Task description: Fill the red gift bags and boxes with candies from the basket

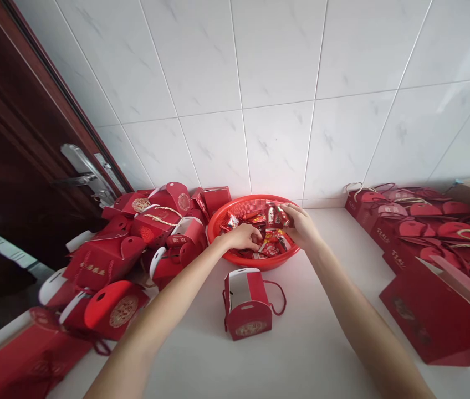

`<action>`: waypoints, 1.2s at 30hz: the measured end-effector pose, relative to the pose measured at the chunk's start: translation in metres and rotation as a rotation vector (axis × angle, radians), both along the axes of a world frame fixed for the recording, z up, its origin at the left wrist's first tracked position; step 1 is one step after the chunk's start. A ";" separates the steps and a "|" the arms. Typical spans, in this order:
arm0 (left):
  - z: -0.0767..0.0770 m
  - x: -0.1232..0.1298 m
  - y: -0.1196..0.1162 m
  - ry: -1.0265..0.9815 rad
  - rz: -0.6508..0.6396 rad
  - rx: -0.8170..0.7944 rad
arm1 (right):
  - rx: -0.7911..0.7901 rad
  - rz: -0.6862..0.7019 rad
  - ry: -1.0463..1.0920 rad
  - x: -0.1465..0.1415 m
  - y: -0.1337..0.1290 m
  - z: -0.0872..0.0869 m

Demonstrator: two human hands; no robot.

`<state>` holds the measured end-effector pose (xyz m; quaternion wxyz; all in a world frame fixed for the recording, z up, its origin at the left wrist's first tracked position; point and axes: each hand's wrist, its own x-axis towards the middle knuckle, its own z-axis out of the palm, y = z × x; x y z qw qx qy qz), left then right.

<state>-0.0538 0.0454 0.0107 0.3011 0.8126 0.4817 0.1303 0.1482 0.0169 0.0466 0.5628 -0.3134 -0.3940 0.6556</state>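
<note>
A red plastic basket point(214, 227) holds a heap of wrapped candies point(271, 247). Into its left part reaches my left hand point(244, 237), fingers curled down among the wrappers; what they grip, if anything, is hidden. My right hand point(300, 224) is closed on a few wrapped candies point(275, 215) above the right side of the basket. In front of the basket, between my forearms, stands a small red gift box point(249, 321) with its top open and a cord handle hanging at its right.
To the left lies a pile of red gift boxes point(102, 260), several with open flaps. On the right, rows of closed red boxes point(438, 227) stand near a larger red box point(438, 316). Behind the table rises a tiled wall point(276, 144); a dark door point(31, 111) is at left.
</note>
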 end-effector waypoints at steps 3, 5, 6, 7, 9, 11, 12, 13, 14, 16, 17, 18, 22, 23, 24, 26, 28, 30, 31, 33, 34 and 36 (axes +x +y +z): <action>-0.003 0.007 -0.001 0.013 0.010 -0.083 | -0.010 -0.005 0.005 -0.001 -0.002 0.002; -0.001 0.007 -0.004 -0.013 0.042 -0.087 | -0.016 -0.007 0.009 0.000 -0.003 0.004; 0.002 0.005 -0.006 -0.049 0.067 -0.075 | -0.015 -0.005 0.007 0.000 -0.004 0.005; 0.006 0.002 -0.008 -0.100 0.092 -0.056 | -0.010 -0.004 0.002 0.000 -0.005 0.006; 0.015 -0.006 -0.016 -0.236 0.121 -0.023 | 0.006 -0.003 -0.011 0.001 -0.006 0.007; 0.027 -0.014 -0.027 -0.376 0.122 -0.014 | 0.019 -0.005 -0.020 0.001 -0.007 0.009; 0.033 -0.017 -0.033 -0.430 0.117 -0.020 | 0.025 -0.004 -0.021 0.001 -0.008 0.009; 0.038 -0.020 -0.040 -0.469 0.117 -0.025 | 0.031 0.002 -0.021 0.000 -0.009 0.010; 0.042 -0.021 -0.048 -0.492 0.120 -0.027 | 0.037 0.013 -0.019 0.000 -0.011 0.011; 0.049 -0.022 -0.063 -0.504 0.120 -0.013 | 0.049 0.046 -0.012 -0.001 -0.014 0.013; 0.052 -0.022 -0.071 -0.500 0.115 -0.002 | 0.054 0.066 -0.012 -0.002 -0.017 0.014; 0.055 -0.021 -0.079 -0.490 0.105 0.008 | 0.061 0.085 -0.018 -0.002 -0.019 0.015; 0.070 -0.017 -0.113 -0.347 0.055 0.068 | 0.105 0.168 -0.087 -0.002 -0.031 0.021; 0.074 -0.016 -0.121 -0.269 0.045 0.084 | 0.117 0.186 -0.101 -0.002 -0.034 0.023; 0.077 -0.014 -0.129 -0.182 0.036 0.098 | 0.127 0.200 -0.111 -0.002 -0.038 0.025; 0.083 -0.012 -0.142 0.000 0.019 0.113 | 0.144 0.215 -0.133 -0.003 -0.043 0.028; 0.086 -0.010 -0.151 0.137 0.004 0.118 | 0.160 0.224 -0.163 -0.004 -0.048 0.030; 0.087 -0.009 -0.157 0.198 -0.001 0.125 | 0.179 0.245 -0.184 -0.005 -0.051 0.031; 0.087 -0.010 -0.158 0.203 0.007 0.132 | 0.187 0.258 -0.187 -0.005 -0.052 0.032; 0.087 -0.010 -0.162 0.198 0.047 0.164 | 0.193 0.274 -0.187 -0.005 -0.054 0.032; 0.086 -0.011 -0.164 0.206 0.075 0.187 | 0.194 0.276 -0.188 -0.005 -0.056 0.033; 0.083 -0.012 -0.169 0.238 0.129 0.221 | 0.197 0.272 -0.195 -0.005 -0.058 0.033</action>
